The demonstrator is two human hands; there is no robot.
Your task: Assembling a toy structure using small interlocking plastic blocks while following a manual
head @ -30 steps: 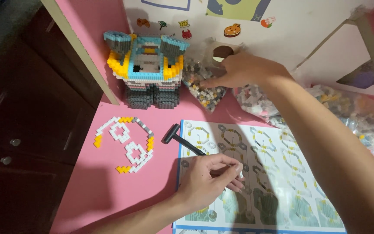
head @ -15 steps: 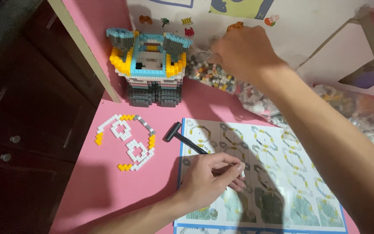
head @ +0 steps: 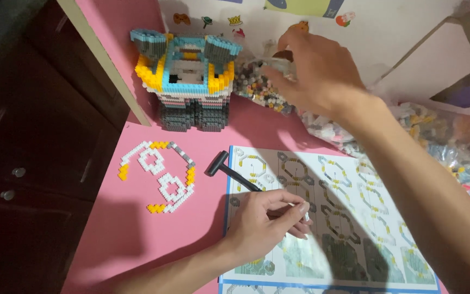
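While the left hand (head: 265, 226) rests on the instruction sheet (head: 354, 218) at about six o'clock in the head view, its thumb and fingers are pinched together on something small and pale — too small to tell what. The small black hammer (head: 225, 166) lies just beside it at eleven o'clock, head on the pink table (head: 137, 239) and handle running onto the sheet toward the knuckles. The right hand (head: 314, 71) reaches up to one o'clock, fingers curled down into a clear bag of tiny bricks (head: 257, 87); whether they grip any piece I cannot tell. At eleven o'clock stands the block model (head: 189, 76) — blue, yellow, white and grey — just left of that bag. A flat brick layer (head: 161, 174) in white, yellow and grey lies at nine o'clock on the table. More bags of bricks (head: 447, 141) sit at three o'clock, behind the right forearm.
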